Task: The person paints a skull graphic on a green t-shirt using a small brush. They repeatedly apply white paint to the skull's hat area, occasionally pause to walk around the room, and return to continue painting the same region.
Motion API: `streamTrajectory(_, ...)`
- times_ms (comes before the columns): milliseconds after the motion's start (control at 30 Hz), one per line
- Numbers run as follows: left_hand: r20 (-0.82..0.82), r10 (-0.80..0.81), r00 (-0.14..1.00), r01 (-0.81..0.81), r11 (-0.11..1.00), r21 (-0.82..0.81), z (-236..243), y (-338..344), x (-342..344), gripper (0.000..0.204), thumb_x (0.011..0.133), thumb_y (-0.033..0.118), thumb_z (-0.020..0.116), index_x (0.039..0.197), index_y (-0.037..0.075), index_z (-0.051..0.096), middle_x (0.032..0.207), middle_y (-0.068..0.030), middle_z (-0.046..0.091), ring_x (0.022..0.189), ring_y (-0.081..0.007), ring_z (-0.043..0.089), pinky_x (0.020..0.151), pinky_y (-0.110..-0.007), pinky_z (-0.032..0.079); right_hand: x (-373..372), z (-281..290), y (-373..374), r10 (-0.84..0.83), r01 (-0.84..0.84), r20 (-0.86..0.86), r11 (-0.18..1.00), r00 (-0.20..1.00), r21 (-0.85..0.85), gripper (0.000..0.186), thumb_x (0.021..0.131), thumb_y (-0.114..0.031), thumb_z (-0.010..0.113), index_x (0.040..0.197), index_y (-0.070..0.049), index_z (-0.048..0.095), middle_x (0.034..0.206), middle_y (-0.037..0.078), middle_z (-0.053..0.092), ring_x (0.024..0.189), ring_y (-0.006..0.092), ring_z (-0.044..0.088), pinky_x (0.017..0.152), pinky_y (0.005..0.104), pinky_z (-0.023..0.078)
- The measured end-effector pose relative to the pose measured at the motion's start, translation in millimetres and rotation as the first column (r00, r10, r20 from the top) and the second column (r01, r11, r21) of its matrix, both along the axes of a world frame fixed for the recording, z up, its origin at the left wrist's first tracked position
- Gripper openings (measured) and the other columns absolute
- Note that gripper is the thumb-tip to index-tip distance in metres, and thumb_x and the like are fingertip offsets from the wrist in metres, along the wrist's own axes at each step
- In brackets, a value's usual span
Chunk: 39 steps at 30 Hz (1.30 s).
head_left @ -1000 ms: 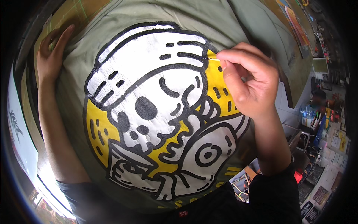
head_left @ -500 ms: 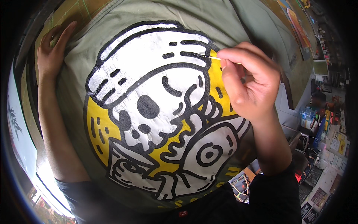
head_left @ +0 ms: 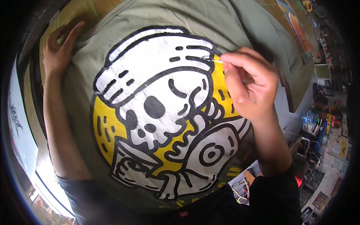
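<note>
An olive-green cloth [head_left: 84,77], apparently a garment, carries a large painted skull figure [head_left: 159,93] in white and black with a yellow disc behind it. The figure wears a white cap with black stripes. Between thumb and forefinger, my right hand [head_left: 255,84] pinches a thin paintbrush [head_left: 218,61] with a pale handle and a dark tip. That tip points left and lies at the short black stripes on the right part of the cap. At the upper left, my left hand [head_left: 60,50] rests on the cloth's edge, thumb and fingers apart, holding nothing.
Beneath the cloth is a greenish board [head_left: 71,15] with grid lines. Colourful printed sheets [head_left: 300,33] lie at the upper right. Beyond the board's right edge, lower down, are cluttered items, cables [head_left: 242,189] and a clear plastic bottle [head_left: 308,119]. A bright white surface [head_left: 22,123] stands at left.
The painted figure and my left hand appear slightly further right in view. The brush, still in my right hand, has its tip shifted a little along the cap's stripes.
</note>
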State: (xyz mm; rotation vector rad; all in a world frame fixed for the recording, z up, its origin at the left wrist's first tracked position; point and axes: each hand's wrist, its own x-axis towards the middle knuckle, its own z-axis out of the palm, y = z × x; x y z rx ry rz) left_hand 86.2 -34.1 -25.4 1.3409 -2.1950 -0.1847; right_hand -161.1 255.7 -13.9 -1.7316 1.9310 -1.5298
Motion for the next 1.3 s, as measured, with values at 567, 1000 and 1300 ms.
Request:
streamTrajectory(567,0.086,0.111,0.99,-0.112,0.994,0.012,-3.1,17.4,-28.7,0.082,0.065,0.074,0.053,0.119,0.012,0.054,0.126,-0.0091,0.049,0.123,-0.0267,0.037,0.102,-0.046,0.025,-19.7,-10.1,14.3,-0.04,0.05,0.301,0.998,0.953,-0.025,0.008,0.081,0.005,0.056,0.086,0.005,0.062,0.078,0.004,0.059,0.069,0.0051,0.052,0.06,0.0183,0.04)
streamTrajectory(1000,-0.482,-0.379,0.79,0.164,0.888,-0.429,36.0,64.1,6.6,0.03,0.084,0.028,0.061,0.085,-0.001,0.064,0.082,-0.015,0.063,0.078,-0.0285,0.061,0.072,-0.035,0.046,-3.1,55.6,65.4,0.043,0.03,0.901,0.998,0.431,-0.062,0.01,0.081,-0.005,0.057,0.085,0.003,0.062,0.06,0.0,0.045,0.05,0.0067,0.036,0.045,0.021,0.028)
streamTrajectory(1300,-0.264,-0.517,0.814,0.414,0.836,-0.361,100.8,248.5,95.5,0.026,0.085,0.016,0.056,0.098,-0.006,0.058,0.095,-0.017,0.061,0.09,-0.0256,0.058,0.081,-0.033,0.043,6.6,86.6,128.5,0.262,-0.172,0.864,0.963,0.429,-0.206,0.011,0.081,-0.004,0.056,0.087,0.004,0.06,0.06,0.0,0.044,0.051,0.0067,0.035,0.046,0.0219,0.029)
